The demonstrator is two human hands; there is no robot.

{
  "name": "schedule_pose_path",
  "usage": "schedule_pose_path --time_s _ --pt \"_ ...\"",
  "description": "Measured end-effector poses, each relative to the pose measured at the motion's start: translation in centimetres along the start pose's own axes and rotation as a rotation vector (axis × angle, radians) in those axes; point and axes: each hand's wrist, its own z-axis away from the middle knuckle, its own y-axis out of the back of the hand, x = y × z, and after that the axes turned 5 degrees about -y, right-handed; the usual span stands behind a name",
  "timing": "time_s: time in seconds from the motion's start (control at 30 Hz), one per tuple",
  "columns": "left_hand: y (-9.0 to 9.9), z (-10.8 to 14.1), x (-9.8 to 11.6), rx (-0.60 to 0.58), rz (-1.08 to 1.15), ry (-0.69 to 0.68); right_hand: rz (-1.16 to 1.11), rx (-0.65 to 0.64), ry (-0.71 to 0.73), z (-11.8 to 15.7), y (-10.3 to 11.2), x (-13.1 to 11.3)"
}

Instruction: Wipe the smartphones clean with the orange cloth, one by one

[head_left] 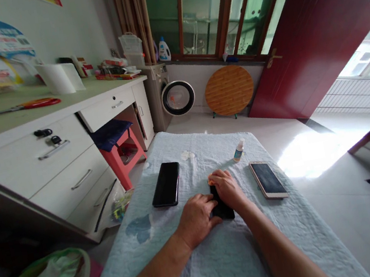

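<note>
A black smartphone (224, 209) lies on the pale blue cloth, partly covered by both hands. My left hand (198, 215) is at its left edge, fingers against the phone's side and holding it in place. Over the phone's far end, my right hand (225, 186) presses down on a small orange cloth (210, 180), mostly hidden under the fingers. To the left rests a larger black smartphone (166, 184), screen up. On the right lies a gold-framed smartphone (268, 180). A small spray bottle (239, 150) with a clear cap stands upright beyond my right hand.
The quilted cloth (187, 150) covers the table. Left of it are a pink stool (122, 156), a white desk with drawers (81, 178) and a waste bin (89, 274). Farther off stand a washing machine (158, 95) with its door open and a round wooden tabletop (230, 90).
</note>
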Motion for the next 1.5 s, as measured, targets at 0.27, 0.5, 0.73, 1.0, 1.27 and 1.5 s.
schedule_pose_path --time_s 0.27,0.5,0.73,1.0,1.27,1.5 --pt "-1.3 0.2 -1.0 0.184 0.092 0.001 -0.138 -0.168 0.047 0.8 1.9 -1.2" --pt "-1.8 0.3 -1.5 0.123 0.096 0.043 -0.182 -0.403 0.049 1.8 4.3 -2.6" --pt "-1.3 0.2 -1.2 0.072 0.078 0.064 -0.272 -0.565 0.111 2.2 5.5 -3.8" --pt "-0.6 0.2 -1.4 0.015 0.081 0.016 -0.181 -0.631 -0.009 2.8 6.2 -2.1" --pt "-0.7 0.2 -1.7 0.004 0.095 0.020 -0.117 -0.598 -0.006 2.9 6.2 -2.7" --pt "-0.3 0.1 -1.3 0.005 0.097 0.020 -0.170 -0.576 0.055 2.6 5.5 -3.8"
